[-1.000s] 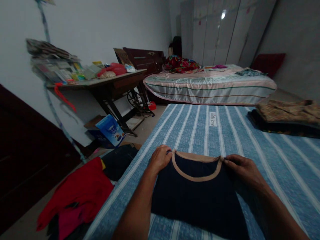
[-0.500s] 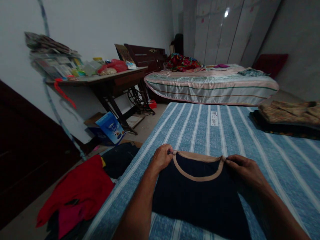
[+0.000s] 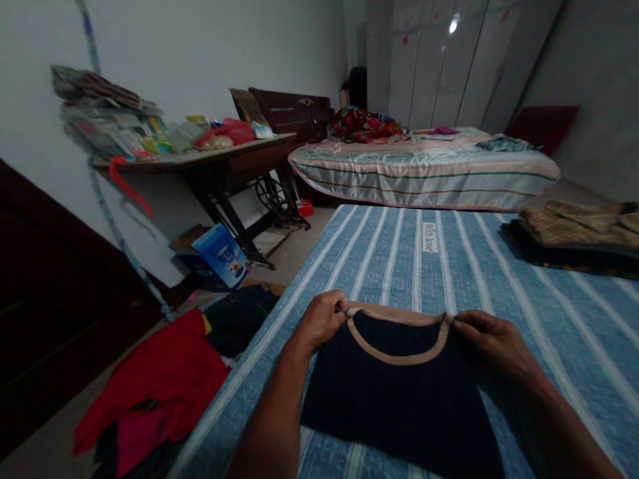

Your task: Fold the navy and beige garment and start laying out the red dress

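Note:
A dark navy shirt [image 3: 394, 392] with a tan neckband lies flat on the blue striped mattress [image 3: 449, 266] in front of me. My left hand [image 3: 319, 319] pinches the shirt's left shoulder beside the neckband. My right hand [image 3: 494, 342] pinches the right shoulder at the other end of the neckband. Both forearms rest along the shirt's sides, hiding its edges.
Folded patterned clothes [image 3: 579, 233] sit at the mattress's right side. A heap of red and dark clothes [image 3: 160, 386] lies on the floor at left, near a blue box [image 3: 222, 255]. A cluttered sewing table [image 3: 214, 159] stands by the wall. Another bed [image 3: 424, 166] lies beyond.
Both hands keep their grip on the shirt's shoulders. The view has shifted slightly; the shirt and hands have barely moved.

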The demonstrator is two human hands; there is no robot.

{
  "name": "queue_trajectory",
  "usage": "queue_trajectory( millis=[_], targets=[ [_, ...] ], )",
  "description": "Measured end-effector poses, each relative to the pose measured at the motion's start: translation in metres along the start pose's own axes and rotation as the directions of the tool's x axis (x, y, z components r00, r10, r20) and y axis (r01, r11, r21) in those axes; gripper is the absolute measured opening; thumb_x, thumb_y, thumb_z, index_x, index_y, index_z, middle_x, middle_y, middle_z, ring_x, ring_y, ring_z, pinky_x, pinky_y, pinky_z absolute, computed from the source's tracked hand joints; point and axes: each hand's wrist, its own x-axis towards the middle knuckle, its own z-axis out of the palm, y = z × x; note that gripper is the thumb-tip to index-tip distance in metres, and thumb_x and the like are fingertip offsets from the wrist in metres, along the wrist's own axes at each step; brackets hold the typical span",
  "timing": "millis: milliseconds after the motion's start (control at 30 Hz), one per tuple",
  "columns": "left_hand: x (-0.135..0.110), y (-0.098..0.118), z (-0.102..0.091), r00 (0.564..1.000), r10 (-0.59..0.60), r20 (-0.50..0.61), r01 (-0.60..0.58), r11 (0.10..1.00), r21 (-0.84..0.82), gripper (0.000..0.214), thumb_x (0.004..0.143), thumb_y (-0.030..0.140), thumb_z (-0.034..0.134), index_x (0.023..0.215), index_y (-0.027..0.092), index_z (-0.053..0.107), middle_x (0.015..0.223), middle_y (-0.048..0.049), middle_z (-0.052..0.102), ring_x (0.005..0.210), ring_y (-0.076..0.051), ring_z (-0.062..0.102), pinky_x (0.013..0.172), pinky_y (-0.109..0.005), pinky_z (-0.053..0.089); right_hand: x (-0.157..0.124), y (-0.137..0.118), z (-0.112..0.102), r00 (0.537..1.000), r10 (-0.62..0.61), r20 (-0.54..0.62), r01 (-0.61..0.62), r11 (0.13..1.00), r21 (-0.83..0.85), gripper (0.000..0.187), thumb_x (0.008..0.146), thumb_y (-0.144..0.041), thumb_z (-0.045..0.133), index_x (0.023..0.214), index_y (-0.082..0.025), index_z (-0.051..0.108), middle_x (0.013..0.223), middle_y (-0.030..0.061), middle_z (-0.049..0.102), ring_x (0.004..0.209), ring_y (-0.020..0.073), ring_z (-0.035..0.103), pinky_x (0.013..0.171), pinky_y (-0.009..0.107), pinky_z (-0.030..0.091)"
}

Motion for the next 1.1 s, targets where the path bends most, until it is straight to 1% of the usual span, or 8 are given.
queue_trajectory(
  millis=[167, 333, 467, 567, 667, 767, 933, 1100],
  targets=[
    [-0.002, 0.003, -0.004, 0.999, -0.027, 0.019, 0.028, 0.998, -0.047, 0.007, 0.068, 0.014, 0.056, 0.071, 0.018, 0.061, 0.068, 0.0024, 0.059, 0.065, -0.014, 0.054, 0.059, -0.023, 0.037, 0.000, 0.003, 0.000, 1.000, 0.022, 0.006, -0.023, 0.999, 0.037, 0.032, 0.068, -0.046, 0.072, 0.081, -0.017, 0.068, 0.069, 0.0050, 0.067, 0.060, 0.0186, 0.059, 0.052, 0.028, 0.045],
    [-0.002, 0.002, -0.008, 0.995, -0.060, 0.084, 0.070, 0.990, -0.123, 0.018, 0.072, 0.025, 0.059, 0.084, 0.018, 0.071, 0.081, -0.0013, 0.068, 0.077, -0.018, 0.061, 0.067, -0.026, 0.044, 0.003, 0.008, -0.003, 1.000, 0.025, 0.017, -0.025, 1.000, -0.013, 0.032, 0.071, -0.046, 0.070, 0.086, -0.018, 0.068, 0.071, 0.0055, 0.068, 0.061, 0.0201, 0.061, 0.052, 0.029, 0.046],
    [-0.003, 0.000, -0.010, 0.988, -0.080, 0.131, 0.098, 0.986, -0.139, 0.026, 0.080, 0.034, 0.053, 0.088, 0.019, 0.073, 0.085, -0.0026, 0.070, 0.081, -0.019, 0.063, 0.072, -0.027, 0.046, 0.002, 0.006, -0.002, 0.999, 0.042, 0.013, -0.042, 0.999, 0.001, 0.033, 0.071, -0.046, 0.070, 0.089, -0.018, 0.069, 0.072, 0.0059, 0.069, 0.062, 0.0212, 0.062, 0.053, 0.030, 0.047],
    [-0.002, -0.001, -0.008, 0.992, -0.088, 0.095, 0.101, 0.985, -0.142, 0.025, 0.081, 0.034, 0.052, 0.086, 0.019, 0.072, 0.081, -0.0020, 0.070, 0.078, -0.018, 0.063, 0.072, -0.027, 0.046, -0.001, 0.001, -0.001, 0.999, 0.039, 0.006, -0.039, 0.999, 0.010, 0.033, 0.070, -0.046, 0.071, 0.088, -0.018, 0.069, 0.071, 0.0057, 0.069, 0.062, 0.0211, 0.061, 0.053, 0.030, 0.046],
    [-0.001, -0.003, -0.006, 0.994, -0.088, 0.064, 0.096, 0.986, -0.134, 0.024, 0.081, 0.032, 0.051, 0.080, 0.018, 0.070, 0.075, -0.0005, 0.068, 0.073, -0.017, 0.062, 0.067, -0.026, 0.045, -0.002, -0.003, -0.001, 0.999, 0.033, -0.002, -0.033, 0.999, 0.005, 0.033, 0.067, -0.046, 0.073, 0.083, -0.017, 0.070, 0.071, 0.0066, 0.069, 0.063, 0.0216, 0.061, 0.053, 0.030, 0.046],
    [0.000, -0.004, -0.003, 0.997, -0.078, 0.031, 0.080, 0.991, -0.104, 0.022, 0.080, 0.030, 0.049, 0.074, 0.018, 0.067, 0.069, 0.0004, 0.065, 0.070, -0.017, 0.060, 0.064, -0.026, 0.044, -0.001, -0.002, -0.001, 0.999, 0.033, 0.004, -0.033, 0.999, 0.016, 0.035, 0.066, -0.047, 0.073, 0.084, -0.017, 0.070, 0.070, 0.0072, 0.068, 0.061, 0.0217, 0.060, 0.052, 0.031, 0.046],
    [0.003, -0.004, 0.000, 0.998, -0.066, -0.014, 0.065, 0.997, -0.049, 0.020, 0.080, 0.028, 0.048, 0.070, 0.018, 0.063, 0.069, -0.0002, 0.064, 0.072, -0.017, 0.059, 0.064, -0.026, 0.042, 0.002, 0.005, -0.001, 1.000, 0.020, 0.023, -0.021, 0.999, 0.030, 0.034, 0.068, -0.048, 0.071, 0.082, -0.017, 0.069, 0.068, 0.0057, 0.066, 0.058, 0.0199, 0.059, 0.051, 0.030, 0.044],
    [0.005, -0.004, 0.003, 0.996, -0.074, -0.043, 0.073, 0.997, -0.020, 0.021, 0.081, 0.029, 0.048, 0.070, 0.018, 0.062, 0.067, -0.0001, 0.062, 0.069, -0.017, 0.058, 0.063, -0.026, 0.041, 0.002, 0.001, -0.002, 1.000, -0.025, 0.009, 0.025, 1.000, -0.018, 0.032, 0.068, -0.048, 0.071, 0.079, -0.018, 0.069, 0.072, 0.0059, 0.067, 0.064, 0.0204, 0.059, 0.055, 0.030, 0.045]
  ],
)
